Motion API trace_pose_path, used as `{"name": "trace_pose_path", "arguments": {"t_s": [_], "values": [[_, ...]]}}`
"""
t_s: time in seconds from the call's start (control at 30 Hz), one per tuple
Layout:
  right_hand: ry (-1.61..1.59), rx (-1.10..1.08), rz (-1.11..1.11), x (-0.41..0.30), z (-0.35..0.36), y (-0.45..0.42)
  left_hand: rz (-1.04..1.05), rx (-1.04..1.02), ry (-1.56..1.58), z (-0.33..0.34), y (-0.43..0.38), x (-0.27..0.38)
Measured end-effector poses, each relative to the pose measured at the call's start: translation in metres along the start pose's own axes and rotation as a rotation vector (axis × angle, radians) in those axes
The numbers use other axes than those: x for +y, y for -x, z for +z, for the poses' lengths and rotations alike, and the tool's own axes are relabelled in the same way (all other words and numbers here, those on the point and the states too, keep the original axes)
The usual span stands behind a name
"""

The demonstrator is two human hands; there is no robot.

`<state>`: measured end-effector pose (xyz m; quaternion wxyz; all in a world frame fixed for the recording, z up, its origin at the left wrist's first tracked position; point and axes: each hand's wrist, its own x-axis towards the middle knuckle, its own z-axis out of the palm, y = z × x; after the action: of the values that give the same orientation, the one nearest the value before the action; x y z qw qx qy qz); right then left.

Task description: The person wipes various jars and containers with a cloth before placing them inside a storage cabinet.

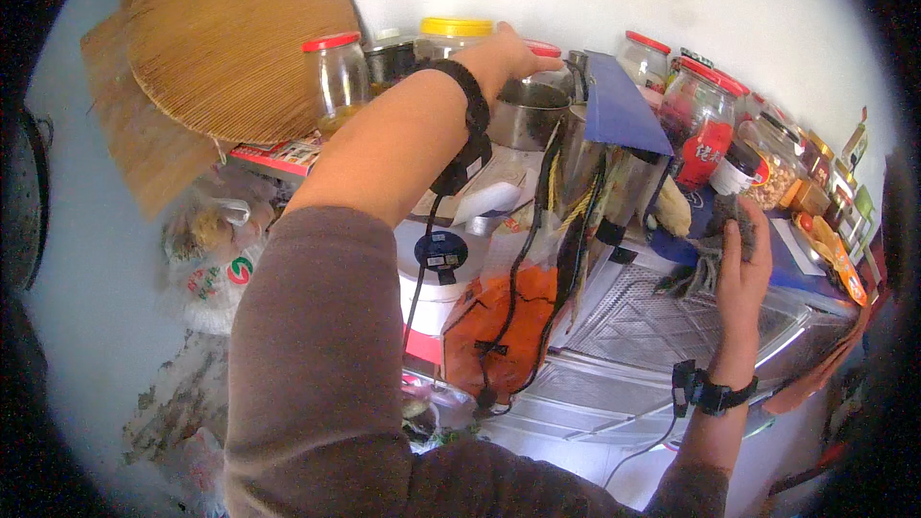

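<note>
My left hand reaches over a steel pot, close to a jar's red lid. Two of its fingers are spread; the rest are out of sight, so whether it grips anything is unclear. In my right hand is a bunched grey cloth, hanging over the perforated metal top of a counter or appliance. Just left of the cloth lies a pale, elongated object. A blue panel stands upright between my two hands.
Lidded jars and small containers crowd the right side by the wall. At left, a round woven straw lid leans near a red-lidded jar. An orange bag hangs beside a white bucket. Cables trail from both wrist straps.
</note>
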<state>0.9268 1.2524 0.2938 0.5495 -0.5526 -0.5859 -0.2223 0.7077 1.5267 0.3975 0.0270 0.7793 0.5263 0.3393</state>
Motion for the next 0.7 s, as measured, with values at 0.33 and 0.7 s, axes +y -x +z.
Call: {"name": "trace_pose_path", "arguments": {"t_s": [0.33,0.7], "values": [[0.045,-0.012,-0.02,-0.004,-0.001,-0.001,-0.022,0.136,0.516,-0.013,-0.019,-0.028],[0.056,0.009,0.005,-0.001,0.0,-0.001,0.096,0.204,0.813,-0.031,-0.016,-0.036]]}}
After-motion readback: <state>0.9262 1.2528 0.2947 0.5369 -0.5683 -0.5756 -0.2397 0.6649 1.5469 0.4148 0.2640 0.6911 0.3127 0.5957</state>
